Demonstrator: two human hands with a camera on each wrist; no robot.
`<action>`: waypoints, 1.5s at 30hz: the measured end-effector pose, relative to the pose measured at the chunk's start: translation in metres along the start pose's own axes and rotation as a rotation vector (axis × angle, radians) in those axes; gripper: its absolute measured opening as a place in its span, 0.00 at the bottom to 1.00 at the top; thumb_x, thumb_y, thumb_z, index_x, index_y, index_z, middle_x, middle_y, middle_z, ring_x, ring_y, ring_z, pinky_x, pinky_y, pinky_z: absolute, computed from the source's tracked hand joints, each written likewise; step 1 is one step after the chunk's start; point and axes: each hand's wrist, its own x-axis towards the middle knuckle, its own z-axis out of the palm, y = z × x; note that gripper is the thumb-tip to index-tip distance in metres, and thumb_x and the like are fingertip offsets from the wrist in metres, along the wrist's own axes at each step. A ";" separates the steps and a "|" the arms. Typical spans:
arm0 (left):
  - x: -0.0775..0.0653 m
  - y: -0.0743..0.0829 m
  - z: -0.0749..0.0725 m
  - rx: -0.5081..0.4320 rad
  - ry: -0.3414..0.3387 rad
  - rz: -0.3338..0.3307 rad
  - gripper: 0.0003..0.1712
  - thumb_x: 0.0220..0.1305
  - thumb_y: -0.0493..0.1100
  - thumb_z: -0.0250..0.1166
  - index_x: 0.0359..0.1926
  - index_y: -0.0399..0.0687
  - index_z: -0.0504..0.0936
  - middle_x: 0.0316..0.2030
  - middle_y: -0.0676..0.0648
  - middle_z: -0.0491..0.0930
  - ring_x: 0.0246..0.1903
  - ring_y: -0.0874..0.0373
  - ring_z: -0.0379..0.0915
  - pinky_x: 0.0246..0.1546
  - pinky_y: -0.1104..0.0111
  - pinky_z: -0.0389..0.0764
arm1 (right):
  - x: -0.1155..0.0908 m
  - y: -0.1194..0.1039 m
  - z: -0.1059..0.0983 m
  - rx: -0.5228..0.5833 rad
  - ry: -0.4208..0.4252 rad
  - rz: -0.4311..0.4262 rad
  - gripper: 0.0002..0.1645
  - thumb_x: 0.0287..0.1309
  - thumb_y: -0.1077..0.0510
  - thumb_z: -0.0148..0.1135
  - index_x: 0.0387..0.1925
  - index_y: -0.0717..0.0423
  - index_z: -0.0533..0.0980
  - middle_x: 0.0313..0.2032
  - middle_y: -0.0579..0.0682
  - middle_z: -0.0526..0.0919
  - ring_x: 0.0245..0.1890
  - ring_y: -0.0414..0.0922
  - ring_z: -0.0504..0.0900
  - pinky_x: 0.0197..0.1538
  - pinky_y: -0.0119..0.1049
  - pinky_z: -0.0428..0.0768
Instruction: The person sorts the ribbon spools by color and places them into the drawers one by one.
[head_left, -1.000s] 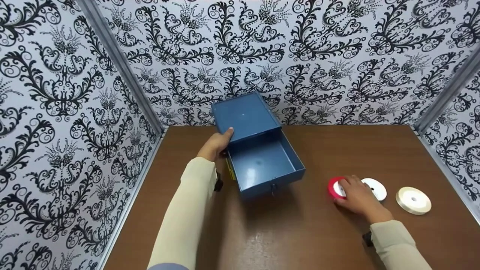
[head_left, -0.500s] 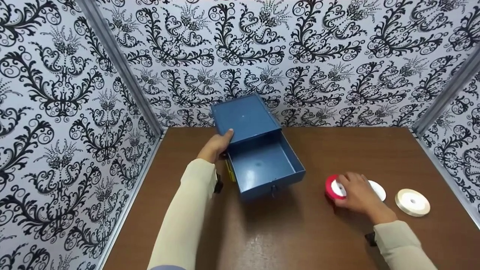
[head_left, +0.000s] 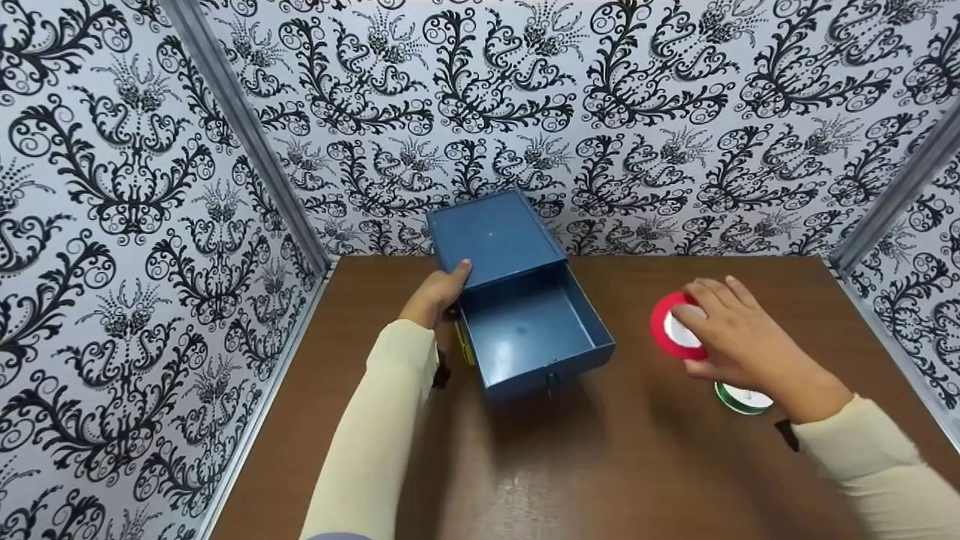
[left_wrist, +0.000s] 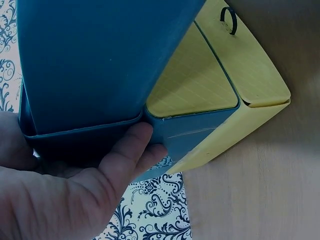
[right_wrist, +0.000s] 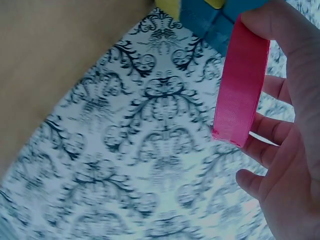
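Note:
A blue drawer box (head_left: 495, 232) stands turned at an angle near the back wall, its upper drawer (head_left: 517, 379) pulled out with nothing inside. My left hand (head_left: 437, 294) grips the casing's left edge, thumb on top and fingers round the side. A yellow lower part (left_wrist: 200, 75) with a dark ring pull shows beneath in the left wrist view. My right hand (head_left: 739, 337) pinches a red ribbon roll (head_left: 663, 330) between thumb and fingers, raised over the table to the drawer's right. From the right wrist, the ribbon's wound edge (right_wrist: 240, 90) faces the camera.
A white spool with a green rim (head_left: 742, 399) lies on the brown table (head_left: 637, 465) below my right hand, partly covered by it. Patterned walls (head_left: 510, 112) with grey metal corner posts enclose the table at the back and sides.
My right hand has lifted the red ribbon roll off the table and tilted it up. The cream roll at right is now hidden behind the right arm. My left hand stays on the box.

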 end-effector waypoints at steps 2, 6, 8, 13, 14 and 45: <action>0.000 0.000 -0.001 -0.010 0.003 0.003 0.39 0.76 0.61 0.48 0.70 0.31 0.61 0.58 0.34 0.72 0.55 0.42 0.74 0.54 0.54 0.78 | 0.010 0.000 -0.008 -0.027 0.000 -0.060 0.39 0.27 0.48 0.78 0.45 0.57 0.73 0.50 0.66 0.74 0.57 0.66 0.69 0.61 0.68 0.63; 0.001 0.000 -0.002 0.010 0.029 0.022 0.40 0.76 0.61 0.48 0.70 0.30 0.60 0.59 0.35 0.71 0.57 0.43 0.72 0.54 0.54 0.77 | 0.032 -0.003 -0.021 -0.084 -0.025 -0.153 0.37 0.27 0.48 0.78 0.42 0.58 0.73 0.50 0.68 0.74 0.56 0.66 0.69 0.62 0.66 0.63; 0.001 0.000 -0.002 0.004 0.023 0.020 0.40 0.76 0.61 0.48 0.70 0.30 0.60 0.59 0.34 0.71 0.57 0.42 0.73 0.54 0.54 0.78 | 0.042 -0.005 -0.027 -0.118 -0.036 -0.198 0.36 0.27 0.48 0.78 0.41 0.58 0.74 0.50 0.68 0.75 0.56 0.66 0.70 0.62 0.65 0.64; 0.002 0.000 -0.001 0.013 0.030 0.020 0.40 0.76 0.61 0.48 0.69 0.30 0.61 0.58 0.35 0.71 0.53 0.43 0.75 0.51 0.54 0.80 | 0.072 -0.016 -0.036 -0.213 -0.052 -0.324 0.39 0.26 0.45 0.78 0.41 0.58 0.73 0.52 0.67 0.75 0.57 0.66 0.70 0.62 0.64 0.66; 0.002 0.000 -0.001 0.025 0.042 0.025 0.40 0.76 0.61 0.48 0.69 0.30 0.61 0.58 0.35 0.71 0.53 0.44 0.74 0.51 0.54 0.80 | 0.079 -0.018 -0.037 -0.232 -0.055 -0.348 0.39 0.26 0.44 0.78 0.41 0.58 0.73 0.52 0.67 0.75 0.58 0.66 0.70 0.62 0.63 0.66; 0.002 -0.001 0.003 0.025 0.035 0.026 0.40 0.76 0.61 0.49 0.69 0.30 0.61 0.59 0.36 0.70 0.50 0.46 0.75 0.51 0.56 0.80 | 0.178 -0.064 0.034 -0.181 -0.247 -0.487 0.42 0.38 0.37 0.78 0.54 0.50 0.73 0.62 0.62 0.71 0.67 0.60 0.64 0.72 0.59 0.54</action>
